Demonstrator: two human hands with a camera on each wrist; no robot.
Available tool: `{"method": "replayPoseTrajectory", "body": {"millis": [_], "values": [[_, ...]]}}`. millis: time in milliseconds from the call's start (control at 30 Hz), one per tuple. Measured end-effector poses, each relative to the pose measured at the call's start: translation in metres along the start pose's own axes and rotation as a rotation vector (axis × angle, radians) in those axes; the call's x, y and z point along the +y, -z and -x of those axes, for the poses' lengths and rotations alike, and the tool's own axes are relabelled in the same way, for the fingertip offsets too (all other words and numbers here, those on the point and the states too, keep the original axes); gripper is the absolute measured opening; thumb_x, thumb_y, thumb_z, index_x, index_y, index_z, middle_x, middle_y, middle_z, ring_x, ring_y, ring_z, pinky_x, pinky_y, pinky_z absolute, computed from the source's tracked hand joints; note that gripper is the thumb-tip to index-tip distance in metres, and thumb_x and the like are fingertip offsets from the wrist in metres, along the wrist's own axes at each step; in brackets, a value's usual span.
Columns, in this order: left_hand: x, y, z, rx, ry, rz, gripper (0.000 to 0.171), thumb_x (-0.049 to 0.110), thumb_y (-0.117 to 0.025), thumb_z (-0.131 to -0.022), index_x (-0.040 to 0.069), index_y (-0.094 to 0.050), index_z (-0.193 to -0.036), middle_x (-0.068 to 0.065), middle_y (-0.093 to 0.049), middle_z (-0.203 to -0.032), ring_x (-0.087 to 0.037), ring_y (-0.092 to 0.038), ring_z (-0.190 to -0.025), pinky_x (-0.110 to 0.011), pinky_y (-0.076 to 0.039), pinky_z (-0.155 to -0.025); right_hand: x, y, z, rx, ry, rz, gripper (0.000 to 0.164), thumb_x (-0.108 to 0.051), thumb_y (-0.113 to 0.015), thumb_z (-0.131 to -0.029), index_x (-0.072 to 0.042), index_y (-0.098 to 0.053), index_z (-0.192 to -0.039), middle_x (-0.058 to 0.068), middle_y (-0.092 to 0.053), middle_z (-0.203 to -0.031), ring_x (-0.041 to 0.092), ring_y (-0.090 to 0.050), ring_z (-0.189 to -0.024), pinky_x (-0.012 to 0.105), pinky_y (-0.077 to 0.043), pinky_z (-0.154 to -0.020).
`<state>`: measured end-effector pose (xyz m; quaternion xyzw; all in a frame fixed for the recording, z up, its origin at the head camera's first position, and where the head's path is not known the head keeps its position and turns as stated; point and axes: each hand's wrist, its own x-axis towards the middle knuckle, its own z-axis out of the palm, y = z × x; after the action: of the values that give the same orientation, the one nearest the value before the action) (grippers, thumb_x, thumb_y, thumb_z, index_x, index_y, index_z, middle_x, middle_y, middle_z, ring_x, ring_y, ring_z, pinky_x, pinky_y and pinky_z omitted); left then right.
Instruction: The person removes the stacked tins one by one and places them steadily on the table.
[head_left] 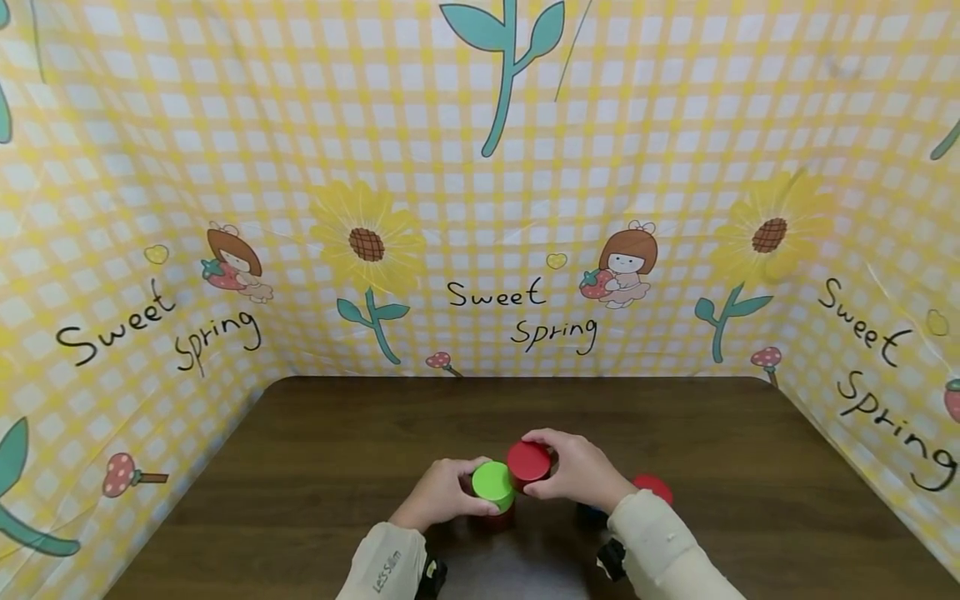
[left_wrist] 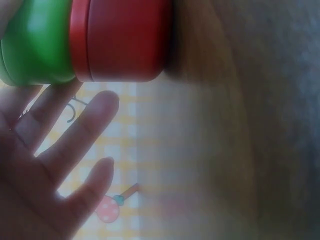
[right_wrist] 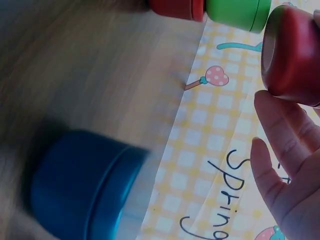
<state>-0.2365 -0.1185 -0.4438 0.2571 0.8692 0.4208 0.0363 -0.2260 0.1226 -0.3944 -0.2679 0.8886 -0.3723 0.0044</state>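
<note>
My left hand [head_left: 442, 493] grips a small green lidded jar [head_left: 492, 481] between thumb and fingers. The green jar sits on top of a red jar [left_wrist: 125, 42], which stands on the table. Close beside it, my right hand [head_left: 576, 467] holds another red jar [head_left: 528, 461] by its sides, raised off the table. In the right wrist view this held red jar [right_wrist: 292, 55] shows its underside edge, near the green jar [right_wrist: 237, 12]. The left hand's lower fingers [left_wrist: 82, 135] are spread beneath the green jar.
A blue jar [right_wrist: 80, 185] stands on the dark wooden table [head_left: 337, 433], partly hidden by my right wrist in the head view. Another red round top [head_left: 654, 487] shows behind the right sleeve. A yellow checked cloth [head_left: 480, 208] walls the table's back and sides.
</note>
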Motion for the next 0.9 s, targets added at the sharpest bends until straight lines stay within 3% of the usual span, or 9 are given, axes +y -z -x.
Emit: {"method": "replayPoseTrajectory", "body": {"millis": [400,900], "values": [[0.001,0.002,0.001,0.0,0.001,-0.037,0.067,0.029,-0.086,-0.071,-0.001,-0.062,-0.126,-0.006,-0.071,-0.098,-0.005,-0.06,-0.076,-0.025,-0.049,-0.068,0.009,0.016,0.012,0.029,-0.095,0.012,0.058,-0.026,-0.083,-0.073,-0.009,-0.06,-0.124,0.002,-0.064,-0.106,0.018,-0.058,-0.091,0.036,-0.049,-0.074],[0.001,0.003,0.001,-0.023,0.04,-0.041,0.069,0.031,-0.085,-0.072,0.0,-0.06,-0.128,-0.008,-0.071,-0.102,-0.007,-0.06,-0.077,-0.029,-0.049,-0.07,0.023,0.032,0.025,0.053,-0.113,0.009,0.058,-0.025,-0.082,-0.074,-0.005,-0.06,-0.123,0.005,-0.064,-0.106,0.02,-0.057,-0.09,0.035,-0.049,-0.074]]}}
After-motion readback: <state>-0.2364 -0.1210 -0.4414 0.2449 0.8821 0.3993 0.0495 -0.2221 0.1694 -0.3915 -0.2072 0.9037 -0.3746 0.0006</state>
